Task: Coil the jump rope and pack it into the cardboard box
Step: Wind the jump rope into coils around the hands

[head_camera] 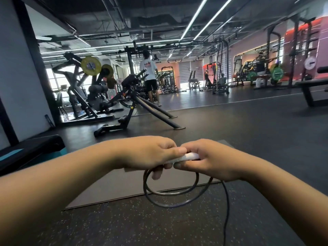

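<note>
Coiling was partly done: both hands, the left hand (147, 153) and right hand (211, 160), had a closed grip on the white handle (188, 156), two loops of rope (170, 192) hanging below, a loose tail trailing down. No cardboard box showed; packing remained.

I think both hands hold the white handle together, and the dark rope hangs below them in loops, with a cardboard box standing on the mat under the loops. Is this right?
One detail is wrong: the head view shows no cardboard box. Only the flat mat lies under the loops. The rest holds: the left hand and right hand hold the white handle together, and the dark rope hangs below in loops.
</note>
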`<state>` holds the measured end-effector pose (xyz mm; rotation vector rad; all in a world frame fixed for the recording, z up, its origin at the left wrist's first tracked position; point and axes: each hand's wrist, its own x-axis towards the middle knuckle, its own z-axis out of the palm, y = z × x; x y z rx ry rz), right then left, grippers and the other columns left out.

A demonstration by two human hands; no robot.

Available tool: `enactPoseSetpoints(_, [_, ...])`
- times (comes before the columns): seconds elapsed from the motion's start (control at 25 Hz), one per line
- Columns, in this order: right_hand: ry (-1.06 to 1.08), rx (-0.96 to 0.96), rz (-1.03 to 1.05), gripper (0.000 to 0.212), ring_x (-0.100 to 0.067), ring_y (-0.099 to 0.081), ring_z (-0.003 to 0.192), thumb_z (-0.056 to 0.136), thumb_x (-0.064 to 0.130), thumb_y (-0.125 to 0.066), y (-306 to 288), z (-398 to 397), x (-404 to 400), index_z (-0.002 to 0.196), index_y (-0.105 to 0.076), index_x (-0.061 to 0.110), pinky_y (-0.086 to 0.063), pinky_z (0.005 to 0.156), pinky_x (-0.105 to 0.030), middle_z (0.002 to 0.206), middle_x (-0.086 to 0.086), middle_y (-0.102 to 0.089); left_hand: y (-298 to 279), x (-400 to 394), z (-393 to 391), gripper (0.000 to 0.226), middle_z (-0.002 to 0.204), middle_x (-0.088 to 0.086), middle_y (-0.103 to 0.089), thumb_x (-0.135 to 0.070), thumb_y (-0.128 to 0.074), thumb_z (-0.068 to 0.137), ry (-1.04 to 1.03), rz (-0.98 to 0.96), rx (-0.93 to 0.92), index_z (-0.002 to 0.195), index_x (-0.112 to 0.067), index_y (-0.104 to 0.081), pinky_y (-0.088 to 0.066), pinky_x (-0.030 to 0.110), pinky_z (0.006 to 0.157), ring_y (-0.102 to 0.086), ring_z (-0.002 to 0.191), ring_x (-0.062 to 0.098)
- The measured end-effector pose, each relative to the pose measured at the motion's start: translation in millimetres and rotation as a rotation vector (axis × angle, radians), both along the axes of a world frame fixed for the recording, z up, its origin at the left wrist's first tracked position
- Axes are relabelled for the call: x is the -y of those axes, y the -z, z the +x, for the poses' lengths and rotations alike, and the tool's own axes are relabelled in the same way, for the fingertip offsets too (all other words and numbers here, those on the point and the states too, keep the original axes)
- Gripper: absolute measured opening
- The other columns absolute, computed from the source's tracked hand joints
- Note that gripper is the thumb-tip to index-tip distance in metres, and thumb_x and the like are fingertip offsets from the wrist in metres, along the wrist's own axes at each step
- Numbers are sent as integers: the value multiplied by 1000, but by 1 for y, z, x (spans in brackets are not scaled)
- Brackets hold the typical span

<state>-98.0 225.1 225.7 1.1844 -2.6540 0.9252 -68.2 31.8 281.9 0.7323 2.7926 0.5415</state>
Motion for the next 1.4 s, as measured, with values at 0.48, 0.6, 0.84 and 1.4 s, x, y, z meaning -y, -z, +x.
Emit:
enactPoseSetpoints(0.48, [322, 164, 16, 58, -17, -60, 47, 77, 65, -75, -9, -21, -62, 59, -51, 15, -49, 60, -29, 50, -3, -51, -8, 92, -19, 63, 74, -9, -59, -83, -28, 80, 12, -499, -294, 87, -28, -59, -45, 25, 66, -54, 67, 7])
enactPoseSetpoints(0.6, [324, 210, -143, 60, -18, -51, 47, 79, 68, -69, -3, -26, -56, 61, -48, 15, -53, 58, -37, 54, -4, -39, -2, 104, -15, 42, 65, -10, -46, -57, -45, 94, -172, 12, -101, 82, -17, -50, -38, 23, 51, -39, 52, 8])
enactPoseSetpoints(0.84, [-48, 607, -796, 55, -18, -45, 64, 85, 59, -68, 9, -20, -1, 114, -73, 13, -52, 68, -41, 78, -1, -41, 26, 54, -18, 26, 66, -1, -43, -35, -43, 103, -226, 1480, 114, 86, -16, -45, -53, 33, 56, -45, 52, 16])
enactPoseSetpoints(1.4, [-20, 396, -1346, 30, -18, -77, 87, 85, 22, -75, 28, 14, 83, 106, -72, 0, -58, 75, -23, 90, -10, -81, 55, -58, -1, 47, 104, 8, -77, -40, -42, 104, -431, 2072, 281, 106, -9, -78, -53, 35, 96, -71, 101, 22])
